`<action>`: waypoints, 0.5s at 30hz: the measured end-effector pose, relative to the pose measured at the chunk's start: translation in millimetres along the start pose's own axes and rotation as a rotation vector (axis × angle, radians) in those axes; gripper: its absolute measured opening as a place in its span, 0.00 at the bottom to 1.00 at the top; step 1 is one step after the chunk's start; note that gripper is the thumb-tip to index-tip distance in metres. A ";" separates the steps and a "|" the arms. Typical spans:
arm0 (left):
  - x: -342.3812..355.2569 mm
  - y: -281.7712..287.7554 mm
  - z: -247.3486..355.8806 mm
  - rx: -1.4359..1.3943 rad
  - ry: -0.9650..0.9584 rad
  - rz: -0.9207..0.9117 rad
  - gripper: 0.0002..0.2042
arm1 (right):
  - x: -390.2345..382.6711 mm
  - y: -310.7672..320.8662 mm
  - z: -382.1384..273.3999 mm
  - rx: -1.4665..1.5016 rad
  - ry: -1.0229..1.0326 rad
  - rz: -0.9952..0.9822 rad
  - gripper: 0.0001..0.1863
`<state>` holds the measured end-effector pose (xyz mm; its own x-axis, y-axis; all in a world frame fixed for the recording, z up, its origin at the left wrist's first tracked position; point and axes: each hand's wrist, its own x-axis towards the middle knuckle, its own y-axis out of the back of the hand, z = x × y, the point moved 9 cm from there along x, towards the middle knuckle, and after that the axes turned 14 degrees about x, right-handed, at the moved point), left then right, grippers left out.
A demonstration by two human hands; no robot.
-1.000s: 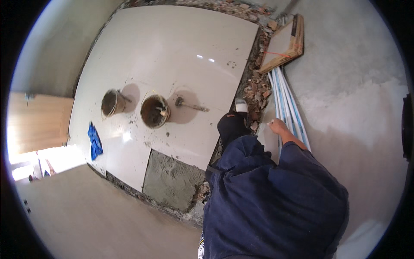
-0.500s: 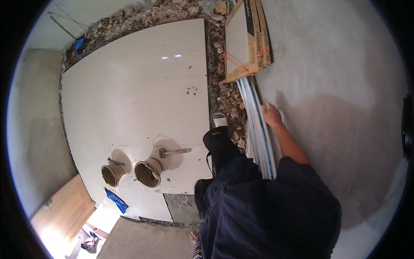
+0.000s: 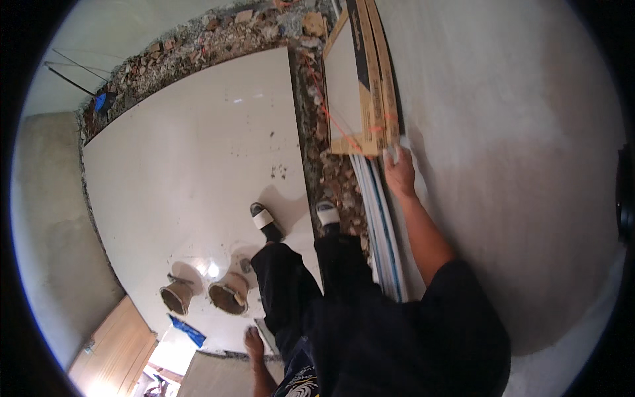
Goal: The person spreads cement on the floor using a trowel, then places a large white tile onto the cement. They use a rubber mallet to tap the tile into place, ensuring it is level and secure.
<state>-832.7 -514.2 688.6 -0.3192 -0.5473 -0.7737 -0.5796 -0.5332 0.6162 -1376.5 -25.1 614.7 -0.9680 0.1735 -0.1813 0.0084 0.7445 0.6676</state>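
I look down on a pale, glossy tiled floor [image 3: 192, 152], with rubble [image 3: 162, 59] along its far and right edges. A bare grey left wall [image 3: 53, 192] and right wall [image 3: 503, 165] flank it. Near its lower left corner I see a wooden door [image 3: 112, 344] beside a bright opening [image 3: 177, 356].

1. R hand [image 3: 401, 171]: fingertips blurry at tile cartons [image 3: 377, 86]; can't tell if gripping or just touching.
2. L hand [image 3: 253, 342]: fingers too small/blurry to tell if anything's held.
3. Tile cartons: far end cut off by top edge.
4. White pipes [image 3: 376, 225]: far ends hid. behind cartons, near ends under dark shirt [image 3: 410, 344].
5. Mallet [image 3: 246, 265]: handle hid. by L trouser leg [image 3: 281, 284].
6. L bucket [image 3: 176, 298], R bucket [image 3: 229, 295]: insides dark, contents unclear.
7. Doorway [image 3: 173, 354]: overexposed; stuff there too small to ID.
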 end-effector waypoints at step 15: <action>176.2 21.4 723.4 -0.851 -0.835 -0.456 0.26 | 174.9 -62.0 -24.1 -0.401 0.002 0.004 0.56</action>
<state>-1443.7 -155.3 459.1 -0.7705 0.1990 -0.6055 -0.1986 -0.9777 -0.0686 -1552.4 -56.4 559.0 -0.9687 0.1741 -0.1769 -0.0860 0.4332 0.8972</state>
